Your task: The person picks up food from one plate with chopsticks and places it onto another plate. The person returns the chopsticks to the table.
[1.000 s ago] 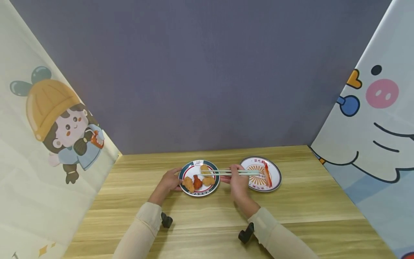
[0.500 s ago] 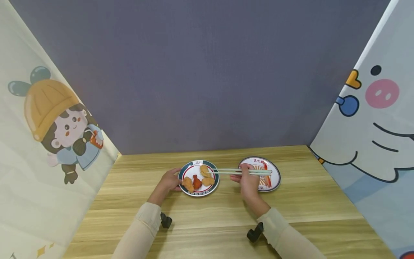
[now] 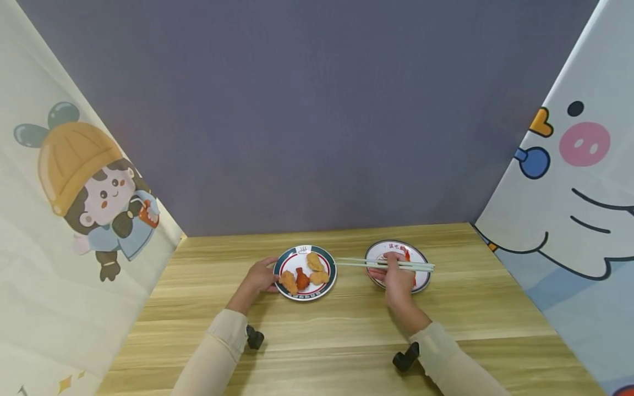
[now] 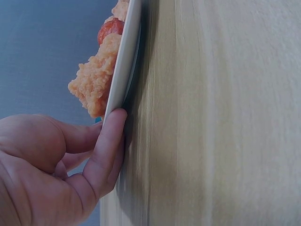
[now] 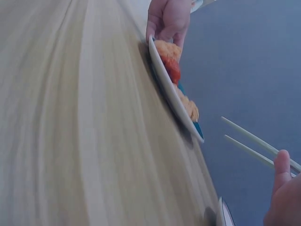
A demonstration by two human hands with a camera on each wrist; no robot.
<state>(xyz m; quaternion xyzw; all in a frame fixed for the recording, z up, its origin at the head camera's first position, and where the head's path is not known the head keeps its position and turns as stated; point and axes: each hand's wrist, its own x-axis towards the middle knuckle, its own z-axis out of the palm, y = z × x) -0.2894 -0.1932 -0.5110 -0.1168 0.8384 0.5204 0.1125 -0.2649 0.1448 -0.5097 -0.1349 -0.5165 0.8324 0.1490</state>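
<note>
My left hand (image 3: 260,276) pinches the near-left rim of a round plate (image 3: 295,263) with a dark green band; in the left wrist view the fingertips (image 4: 115,123) lie at the rim's underside. The plate bears several golden fried pieces, one fried piece (image 3: 288,281) nearest the hand, and a red drumstick (image 3: 302,278). Over the second plate (image 3: 373,254), white with a dark rim, my right hand (image 3: 398,286) holds a pair of pale green chopsticks (image 3: 359,263). Their tips are apart, pointing left, with nothing between them. A long red-and-white food piece (image 3: 407,254) on that plate is partly hidden by this hand.
Both plates stand on a wood-grain table (image 3: 317,341), toward its back edge. A grey-blue panel (image 3: 317,121) rises behind. Cartoon-printed panels flank the table: a left panel (image 3: 44,264) and a right panel (image 3: 555,220).
My right hand has moved right with the chopsticks, and their tips have left the fried piece, drawing back past the left plate's rim. The left hand stays on the rim.
</note>
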